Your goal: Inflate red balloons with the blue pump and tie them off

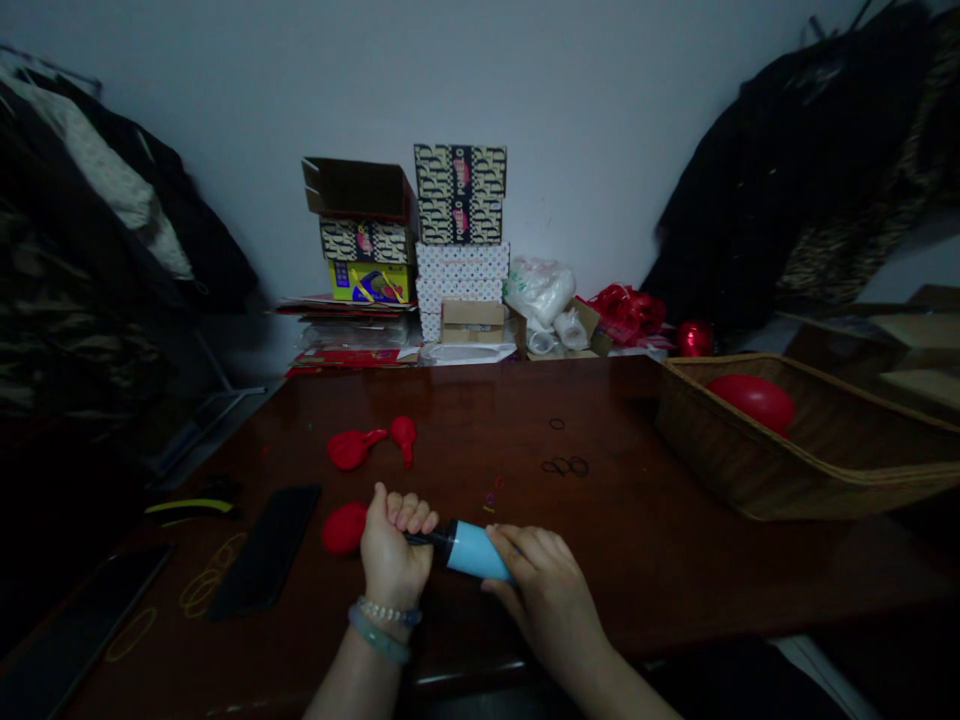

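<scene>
My left hand (397,550) is closed around the neck of a small, partly filled red balloon (344,528), which bulges out on the hand's left side. From the right side of that fist comes the black nozzle end of a light-blue balloon pump (475,551); where nozzle and balloon meet is hidden by my fingers. My right hand (541,590) wraps the pump's blue barrel. Farther up the table lie two limp red balloons, a larger one (350,450) and a smaller one (403,436).
On the dark wooden table (480,400) lie black rubber bands (566,466), yellow rubber bands (201,592) and a dark flat slab (266,548). A wicker basket (720,470) on the right holds a blown-up red balloon (754,402). Stacked boxes (461,195) stand behind the table.
</scene>
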Demonstrator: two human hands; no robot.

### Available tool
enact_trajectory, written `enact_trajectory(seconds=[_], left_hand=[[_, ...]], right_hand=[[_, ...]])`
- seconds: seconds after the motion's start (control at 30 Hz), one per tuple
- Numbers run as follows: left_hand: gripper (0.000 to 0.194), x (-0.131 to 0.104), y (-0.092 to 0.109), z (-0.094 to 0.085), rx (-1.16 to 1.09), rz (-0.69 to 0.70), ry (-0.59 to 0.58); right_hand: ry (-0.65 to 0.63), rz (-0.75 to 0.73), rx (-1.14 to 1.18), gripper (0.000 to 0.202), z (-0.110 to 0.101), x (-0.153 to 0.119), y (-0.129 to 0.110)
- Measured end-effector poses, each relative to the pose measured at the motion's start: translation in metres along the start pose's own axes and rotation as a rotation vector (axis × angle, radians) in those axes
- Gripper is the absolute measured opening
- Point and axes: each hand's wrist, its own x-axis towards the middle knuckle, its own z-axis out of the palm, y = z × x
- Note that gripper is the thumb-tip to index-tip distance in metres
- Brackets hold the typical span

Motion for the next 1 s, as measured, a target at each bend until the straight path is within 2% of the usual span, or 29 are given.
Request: enact_trajectory(seconds=[0.37, 0.53, 0.7, 1.0], left_hand=[[0.041, 0.012, 0.029, -0.006, -0.013, 0.07, 0.002], [0.041, 0.014, 0.036, -0.008, -0.046, 0.082, 0.01], [0.041, 0.013, 0.031, -0.009, -0.052, 0.069, 0.036], [0.04, 0.006, 0.007, -0.004, -0.041, 0.027, 0.008]], right_hand=[[0.006, -0.039, 0.021, 0.045, -0.01, 0.004, 0.017], [0.013, -0.064, -0.021, 0.046, -0.01, 0.005, 0.022], [0.026, -0.053, 0.006, 0.043, -0.005, 0.002, 0.02], [0.033, -0.027, 0.008, 0.043, 0.001, -0.001, 0.011]])
